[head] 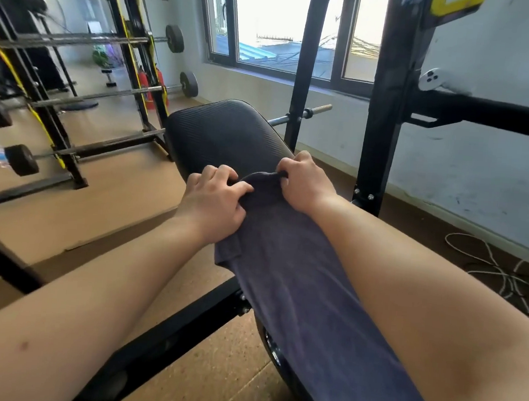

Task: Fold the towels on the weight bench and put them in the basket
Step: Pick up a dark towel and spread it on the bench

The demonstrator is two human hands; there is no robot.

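A dark purple-grey towel (pixel 306 298) lies lengthwise along the black padded weight bench (pixel 221 133), covering its near part and hanging over the left side. My left hand (pixel 214 202) grips the towel's far left corner with curled fingers. At the far right corner, my right hand (pixel 306 181) pinches the towel's edge. Both hands sit at the towel's far end, roughly at mid-bench. No basket is in view.
Black rack uprights (pixel 387 115) stand behind and right of the bench, with a bar (pixel 305 113) across them. A barbell rack (pixel 75 97) with plates fills the left. A white cord (pixel 492 269) lies on the floor at right. A window (pixel 286 28) is ahead.
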